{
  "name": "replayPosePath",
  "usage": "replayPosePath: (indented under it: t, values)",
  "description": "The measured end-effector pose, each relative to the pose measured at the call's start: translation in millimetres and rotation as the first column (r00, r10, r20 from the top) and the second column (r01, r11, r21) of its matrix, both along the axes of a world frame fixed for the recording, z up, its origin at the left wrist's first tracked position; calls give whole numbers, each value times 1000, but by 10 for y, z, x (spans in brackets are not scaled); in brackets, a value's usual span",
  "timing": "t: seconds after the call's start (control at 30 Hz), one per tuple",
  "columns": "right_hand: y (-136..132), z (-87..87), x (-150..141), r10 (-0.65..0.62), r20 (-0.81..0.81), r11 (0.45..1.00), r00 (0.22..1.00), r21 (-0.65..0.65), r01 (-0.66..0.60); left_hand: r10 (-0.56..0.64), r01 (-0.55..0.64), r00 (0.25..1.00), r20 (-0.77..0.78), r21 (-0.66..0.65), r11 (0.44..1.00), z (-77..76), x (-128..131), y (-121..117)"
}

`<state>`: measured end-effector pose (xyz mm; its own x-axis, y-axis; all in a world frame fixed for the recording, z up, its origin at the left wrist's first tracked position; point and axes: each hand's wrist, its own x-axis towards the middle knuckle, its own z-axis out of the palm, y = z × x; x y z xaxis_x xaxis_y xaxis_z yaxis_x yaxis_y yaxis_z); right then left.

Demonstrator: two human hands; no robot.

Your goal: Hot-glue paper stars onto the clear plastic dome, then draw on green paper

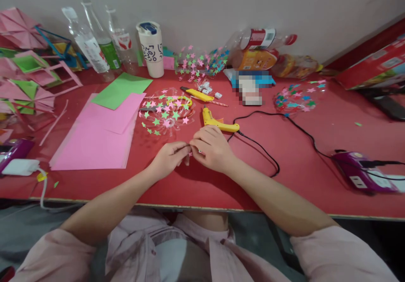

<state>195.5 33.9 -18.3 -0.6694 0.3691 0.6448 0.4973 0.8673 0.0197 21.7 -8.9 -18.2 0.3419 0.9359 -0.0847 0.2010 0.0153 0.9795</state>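
Note:
My left hand (169,159) and my right hand (213,149) meet over the near part of the red table, fingertips pinched together. A tiny pink bit (190,154) shows at the fingertips, too small and covered to name for certain. Just beyond my right hand lies a yellow hot glue gun (218,122), its nozzle pointing away from me. To the left of the gun sits a clear plastic piece (171,124) with petal-like edges, dotted with pink and green paper stars (165,115). Behind these is a yellow utility knife (199,95), beside yellow-handled scissors (180,101).
Pink sheets (95,143) and a green sheet (123,90) lie left. Bottles (90,50) and a white tumbler (151,54) stand at the back. A black cord (311,136) runs right to a purple power strip (357,170). More star-covered plastic (295,98) sits right.

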Motion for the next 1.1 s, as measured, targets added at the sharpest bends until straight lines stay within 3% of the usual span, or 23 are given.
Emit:
replayPosePath:
  t: [0.27,0.53,0.67,0.77,0.9,1.0,1.03,1.1]
  values:
    - [-84,23,5,123,-143,988,982,-70,-134,46,-34,979,198,-63,997,4,-3,-4]
    - [-79,53,13,67,-246,920,967,-360,-156,57,-47,986,154,-69,997,11,-5,1]
    - [-86,77,3,29,-287,829,957,-528,-184,39,-40,995,93,11,999,-1,-7,-15]
    - [-131,119,-16,-9,-322,767,947,-609,-200,89,-93,995,38,119,989,5,-11,-36]
    - [-117,194,20,25,-313,758,949,-613,-222,151,-139,988,-23,269,953,50,-22,-69]
    - [66,195,185,-2,-110,864,994,-501,-54,197,-160,979,-59,386,908,94,-53,-85]
    - [151,175,264,-104,-5,904,995,-418,93,225,-177,972,-65,423,889,107,-71,-86]
    - [321,103,421,-315,228,885,921,-279,372,287,-222,956,-64,484,847,132,-114,-82]
